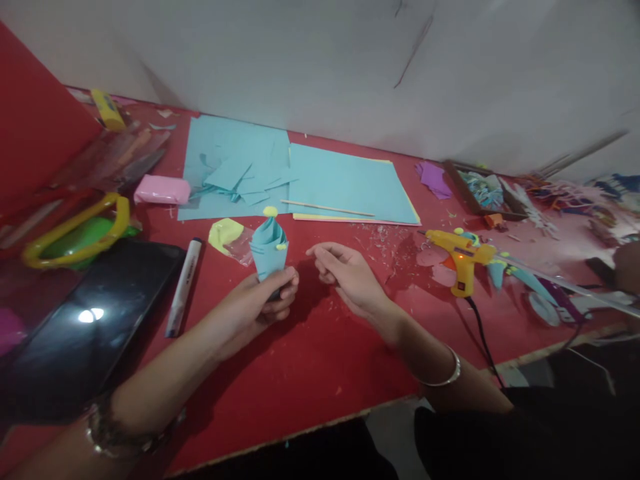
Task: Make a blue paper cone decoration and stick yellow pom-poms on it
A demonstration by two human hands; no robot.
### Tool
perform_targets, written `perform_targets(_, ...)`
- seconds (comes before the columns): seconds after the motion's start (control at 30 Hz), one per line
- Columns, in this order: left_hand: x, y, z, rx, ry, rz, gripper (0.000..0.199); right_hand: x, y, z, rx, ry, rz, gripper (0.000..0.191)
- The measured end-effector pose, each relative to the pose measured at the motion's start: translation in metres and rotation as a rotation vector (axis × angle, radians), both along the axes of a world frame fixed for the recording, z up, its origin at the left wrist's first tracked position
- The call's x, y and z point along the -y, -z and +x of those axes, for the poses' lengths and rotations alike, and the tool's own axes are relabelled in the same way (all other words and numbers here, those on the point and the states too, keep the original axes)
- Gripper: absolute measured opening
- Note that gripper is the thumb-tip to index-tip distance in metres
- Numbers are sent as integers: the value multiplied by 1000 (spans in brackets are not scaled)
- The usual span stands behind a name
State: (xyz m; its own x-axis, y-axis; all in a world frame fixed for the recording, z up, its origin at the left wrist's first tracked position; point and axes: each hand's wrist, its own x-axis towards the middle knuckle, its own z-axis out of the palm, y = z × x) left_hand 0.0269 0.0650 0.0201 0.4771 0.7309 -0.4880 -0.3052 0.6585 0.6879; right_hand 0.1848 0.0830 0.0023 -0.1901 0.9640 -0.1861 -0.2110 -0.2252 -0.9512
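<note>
My left hand (273, 300) is wrapped round the lower end of a blue paper cone (270, 257), held upright above the red table. Folded blue paper rises from the cone's mouth, with a small yellow blob on top and another at its side. To the right of the cone and apart from it, my right hand (345, 273) has its thumb pressed toward curled fingers. Whatever those fingertips may pinch is hidden or too small to name. Just behind the cone lies yellow clay (225, 235) on a clear wrapper.
Blue sheets (345, 180) with a thin stick (327, 208) and paper scraps (230, 173) lie at the back. A marker (184, 287) and dark tablet-like slab (95, 327) are left; a pink packet (163, 190) is behind. At right lie a yellow glue gun (463, 257) and scrap tray (450, 177).
</note>
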Motion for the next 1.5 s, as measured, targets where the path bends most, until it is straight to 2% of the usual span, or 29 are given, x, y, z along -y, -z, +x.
perform_targets(0.17,-1,1,-6,150,73,-40,29,1,1,0,72,-14,-6,17)
perform_targets(0.37,0,6,-3,165,163,-25,28,-1,-4,-5,-102,-1,-130,23)
perform_targets(0.6,9,-2,3,109,347,31,30,2,-5,-10,-220,-159,-170,36)
perform_targets(0.77,13,-2,5,69,413,67,29,3,-9,-9,-244,-225,-119,31)
perform_targets(0.97,16,1,7,-57,396,205,22,4,-9,-8,-179,-184,-121,33)
perform_targets(1.1,17,2,8,-232,312,234,18,6,-8,-8,-83,-254,-124,31)
perform_targets(1.3,16,5,8,-399,188,345,25,8,-10,-8,41,-182,-16,30)
perform_targets(1.4,14,7,8,-396,167,323,26,7,-8,-9,57,-152,22,31)
perform_targets(1.5,13,5,9,-282,130,229,26,6,-4,-9,10,-89,47,32)
